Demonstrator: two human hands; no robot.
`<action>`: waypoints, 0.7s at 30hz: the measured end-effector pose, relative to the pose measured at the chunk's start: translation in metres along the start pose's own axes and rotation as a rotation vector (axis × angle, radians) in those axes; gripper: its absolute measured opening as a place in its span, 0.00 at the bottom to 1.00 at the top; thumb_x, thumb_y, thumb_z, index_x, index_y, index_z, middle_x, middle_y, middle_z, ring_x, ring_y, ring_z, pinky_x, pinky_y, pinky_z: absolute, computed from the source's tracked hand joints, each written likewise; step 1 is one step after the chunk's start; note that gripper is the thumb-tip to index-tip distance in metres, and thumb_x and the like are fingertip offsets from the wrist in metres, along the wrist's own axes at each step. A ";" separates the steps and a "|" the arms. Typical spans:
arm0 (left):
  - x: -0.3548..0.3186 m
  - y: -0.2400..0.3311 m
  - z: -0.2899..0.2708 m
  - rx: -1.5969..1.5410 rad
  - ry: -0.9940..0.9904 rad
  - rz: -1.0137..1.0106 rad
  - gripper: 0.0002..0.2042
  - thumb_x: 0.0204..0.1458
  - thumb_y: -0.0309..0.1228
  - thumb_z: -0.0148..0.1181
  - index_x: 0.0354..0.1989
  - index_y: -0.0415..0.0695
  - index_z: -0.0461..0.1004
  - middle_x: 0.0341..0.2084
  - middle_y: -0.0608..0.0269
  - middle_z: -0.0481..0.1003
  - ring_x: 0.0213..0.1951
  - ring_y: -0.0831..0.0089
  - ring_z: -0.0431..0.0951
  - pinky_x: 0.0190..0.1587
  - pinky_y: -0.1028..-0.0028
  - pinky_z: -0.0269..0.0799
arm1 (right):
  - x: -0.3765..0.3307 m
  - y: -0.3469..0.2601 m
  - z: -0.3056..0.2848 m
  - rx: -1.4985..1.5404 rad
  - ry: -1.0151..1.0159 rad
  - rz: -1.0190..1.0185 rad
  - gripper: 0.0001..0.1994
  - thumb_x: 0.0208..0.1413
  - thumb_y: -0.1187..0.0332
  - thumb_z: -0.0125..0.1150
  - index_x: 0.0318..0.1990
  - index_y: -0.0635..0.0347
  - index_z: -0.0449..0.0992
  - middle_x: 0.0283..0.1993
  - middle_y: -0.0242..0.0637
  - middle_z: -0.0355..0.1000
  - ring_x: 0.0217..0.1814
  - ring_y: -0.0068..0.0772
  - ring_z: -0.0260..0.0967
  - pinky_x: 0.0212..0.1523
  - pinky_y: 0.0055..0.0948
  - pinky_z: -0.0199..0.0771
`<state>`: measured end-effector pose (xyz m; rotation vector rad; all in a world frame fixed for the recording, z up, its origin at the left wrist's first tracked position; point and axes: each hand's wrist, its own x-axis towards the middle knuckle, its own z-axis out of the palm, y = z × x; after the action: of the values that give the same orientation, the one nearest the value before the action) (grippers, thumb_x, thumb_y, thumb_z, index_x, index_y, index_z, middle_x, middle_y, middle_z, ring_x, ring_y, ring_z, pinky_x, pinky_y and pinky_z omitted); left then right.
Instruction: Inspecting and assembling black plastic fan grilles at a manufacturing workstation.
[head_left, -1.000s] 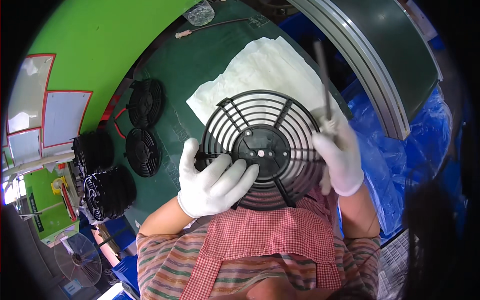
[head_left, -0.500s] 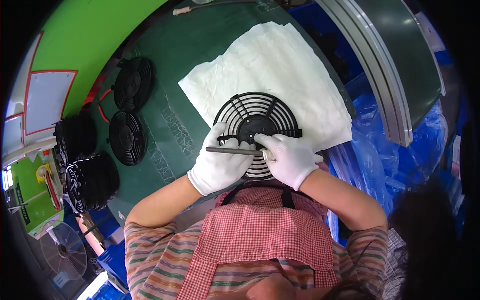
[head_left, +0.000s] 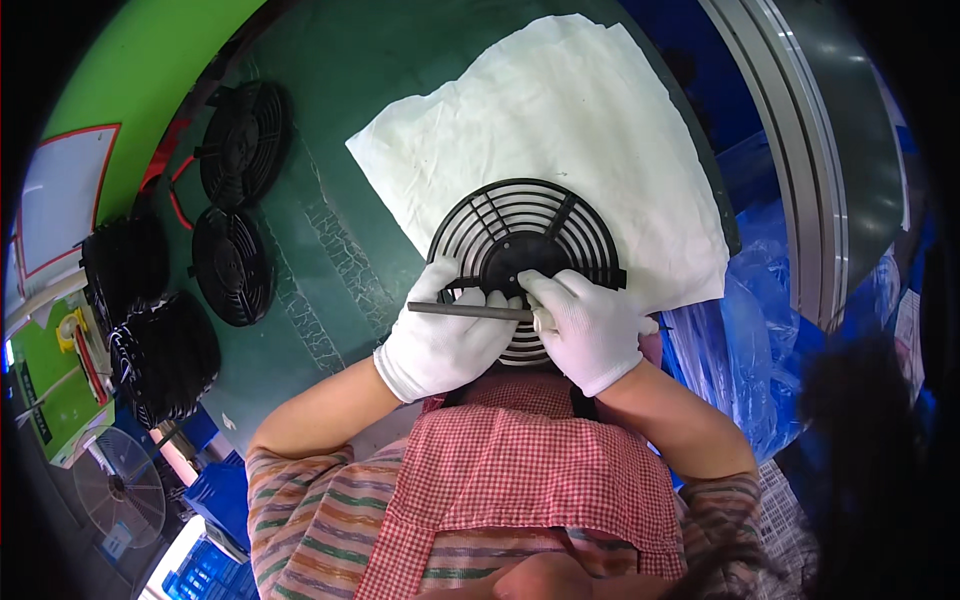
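A round black fan guard [head_left: 590, 232] with concentric ribs and a solid hub lies partly over the white cloth, close against my apron. My white-gloved left hand [head_left: 440, 340] grips its near left rim, the fingers partly hidden under a thin grey rod-shaped tool [head_left: 470, 312]. The tool lies crosswise over the guard, its free end pointing left. In my gloved right hand [head_left: 585, 330] the tool's other end is held, with the forefinger resting near the hub. Whether the tool touches the ribs, I cannot tell.
The white cloth [head_left: 560, 110] covers part of the green table [head_left: 330, 150]. To the left lie two more black guards [head_left: 232, 265], with stacked guards [head_left: 165, 355] beyond the table's edge. A metal rail [head_left: 790, 130] and blue plastic film [head_left: 745, 330] are at the right.
The view has shifted slightly, so the side guards sit farther left and the rail farther right. Both hands keep their holds; the rod has barely moved across the guard.
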<state>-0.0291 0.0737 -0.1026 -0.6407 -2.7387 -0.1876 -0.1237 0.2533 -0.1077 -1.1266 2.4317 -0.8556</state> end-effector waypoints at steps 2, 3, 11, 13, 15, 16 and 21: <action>0.000 -0.001 0.002 -0.001 -0.009 -0.001 0.11 0.35 0.30 0.59 0.31 0.44 0.78 0.29 0.66 0.73 0.28 0.73 0.70 0.42 0.59 0.71 | 0.004 0.006 0.004 0.044 0.098 -0.161 0.12 0.46 0.72 0.63 0.41 0.51 0.79 0.27 0.34 0.71 0.24 0.40 0.71 0.24 0.35 0.72; 0.000 -0.001 0.003 0.005 -0.018 -0.005 0.12 0.34 0.30 0.59 0.32 0.44 0.78 0.30 0.66 0.73 0.29 0.73 0.70 0.42 0.59 0.71 | 0.006 0.002 0.005 0.015 0.039 -0.019 0.10 0.47 0.72 0.62 0.39 0.52 0.79 0.28 0.34 0.72 0.25 0.41 0.71 0.25 0.35 0.72; 0.001 -0.009 0.001 0.035 -0.051 0.036 0.17 0.33 0.29 0.61 0.37 0.44 0.79 0.33 0.67 0.73 0.31 0.75 0.70 0.44 0.61 0.71 | 0.022 0.006 -0.007 0.246 0.083 0.285 0.03 0.52 0.70 0.64 0.31 0.57 0.80 0.28 0.40 0.76 0.30 0.43 0.75 0.32 0.36 0.74; 0.005 -0.009 0.000 0.021 -0.042 0.022 0.17 0.33 0.29 0.61 0.37 0.44 0.79 0.32 0.68 0.73 0.30 0.76 0.70 0.43 0.61 0.72 | 0.022 0.004 -0.004 0.145 0.062 0.289 0.04 0.52 0.69 0.64 0.32 0.57 0.81 0.29 0.40 0.77 0.31 0.43 0.76 0.32 0.36 0.74; 0.004 -0.011 0.001 0.035 -0.030 0.039 0.17 0.33 0.29 0.61 0.37 0.44 0.79 0.32 0.68 0.73 0.30 0.76 0.70 0.43 0.62 0.72 | 0.021 0.006 0.000 0.169 0.065 0.274 0.04 0.52 0.68 0.63 0.33 0.57 0.81 0.29 0.40 0.77 0.31 0.43 0.76 0.32 0.37 0.74; 0.003 -0.011 0.002 0.053 -0.014 0.053 0.17 0.32 0.29 0.61 0.37 0.44 0.79 0.32 0.68 0.73 0.30 0.77 0.70 0.43 0.62 0.72 | 0.020 0.005 0.001 0.189 0.068 0.252 0.04 0.52 0.68 0.63 0.33 0.56 0.81 0.30 0.39 0.77 0.32 0.44 0.75 0.32 0.37 0.74; -0.001 -0.007 0.005 -0.012 -0.051 -0.026 0.16 0.32 0.29 0.61 0.36 0.45 0.80 0.31 0.69 0.73 0.29 0.77 0.70 0.44 0.62 0.71 | 0.021 0.004 -0.002 0.181 -0.019 0.189 0.04 0.53 0.68 0.60 0.33 0.55 0.80 0.30 0.39 0.76 0.32 0.46 0.75 0.33 0.40 0.74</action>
<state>-0.0325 0.0684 -0.1076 -0.6218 -2.7981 -0.1969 -0.1401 0.2404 -0.1098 -0.8216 2.3449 -0.9759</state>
